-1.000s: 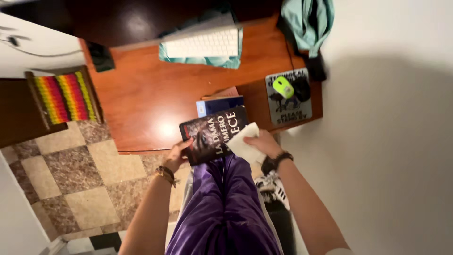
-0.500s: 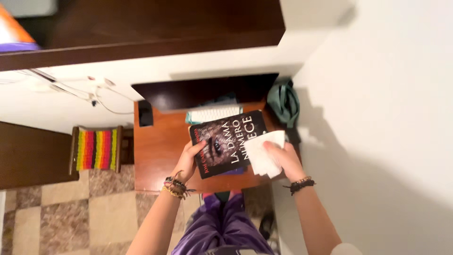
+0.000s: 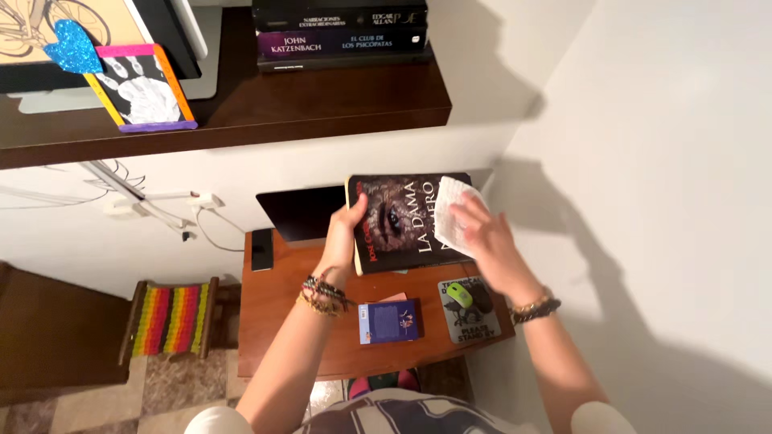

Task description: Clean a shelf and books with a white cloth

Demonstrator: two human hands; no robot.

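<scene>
My left hand (image 3: 347,229) grips the spine edge of a dark paperback book (image 3: 402,225) with a face on its cover, held up in front of me above the desk. My right hand (image 3: 481,233) presses a white cloth (image 3: 452,210) against the right part of the cover. Both wrists wear bracelets. A dark wooden wall shelf (image 3: 322,104) hangs above, with a stack of dark books (image 3: 342,32) lying flat on it.
Below stands a brown wooden desk (image 3: 297,321) with a small blue book (image 3: 389,321), a green mouse (image 3: 459,294) on a mousepad, a dark monitor (image 3: 301,210). A striped stool (image 3: 170,317) stands left. A framed handprint picture (image 3: 145,87) leans on the shelf.
I have risen and lifted the book from low over the desk up toward the shelf. Both hands kept their hold; the cloth stays on the cover.
</scene>
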